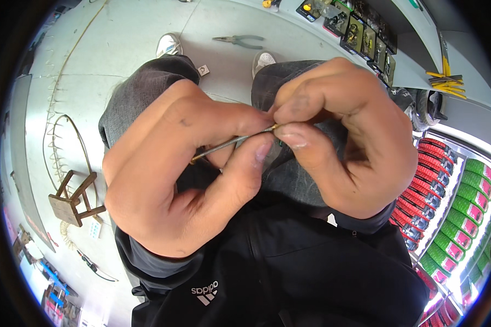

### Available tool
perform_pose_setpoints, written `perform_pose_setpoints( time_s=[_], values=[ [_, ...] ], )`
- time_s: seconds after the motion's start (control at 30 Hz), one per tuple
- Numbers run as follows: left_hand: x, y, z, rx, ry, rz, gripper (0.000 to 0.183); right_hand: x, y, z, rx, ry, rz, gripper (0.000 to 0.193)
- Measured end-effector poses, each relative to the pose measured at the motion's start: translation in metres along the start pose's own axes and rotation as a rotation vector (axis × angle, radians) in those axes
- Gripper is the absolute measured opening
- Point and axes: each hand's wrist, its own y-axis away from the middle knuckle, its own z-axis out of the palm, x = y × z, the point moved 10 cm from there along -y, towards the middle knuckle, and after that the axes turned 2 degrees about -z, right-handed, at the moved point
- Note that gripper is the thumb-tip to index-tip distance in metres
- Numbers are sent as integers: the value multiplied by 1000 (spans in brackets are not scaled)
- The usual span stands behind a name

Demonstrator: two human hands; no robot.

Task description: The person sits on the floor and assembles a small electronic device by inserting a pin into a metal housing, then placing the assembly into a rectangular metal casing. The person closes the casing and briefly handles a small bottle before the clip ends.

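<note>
Head view, wide fisheye: is looking steeply down from the wearer's head, facing over the black jacket (311, 261) toward the floor (131, 38); is hanging close above the left hand (183, 169) and right hand (354, 136), which are filling the middle; straight edges are bending rimward (the shelf (417, 62) at upper right is bowing).

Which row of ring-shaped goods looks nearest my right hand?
The upper red row of ring-shaped goods, closest to your right hand; the pink-labelled green row is farther right.
</note>
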Motion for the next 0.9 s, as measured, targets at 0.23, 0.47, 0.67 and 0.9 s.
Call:
perform_pose_setpoints(
  time_s=[0.23,0.47,0.67,0.9],
  values=[
    [1,-2,-1,20,89,177,15,0,-1,2,-51,-110,-93,19],
    [2,-2,-2,-21,229,189,15,1,-7,7,-111,-317,-78,17],
    [-4,0,0,-43,327,172,16,12,-5,11,-164,-549,122,18],
    [-4,2,-1,-38,385,206,17,7,-7,12,-240,-563,25,21]
  ],
)
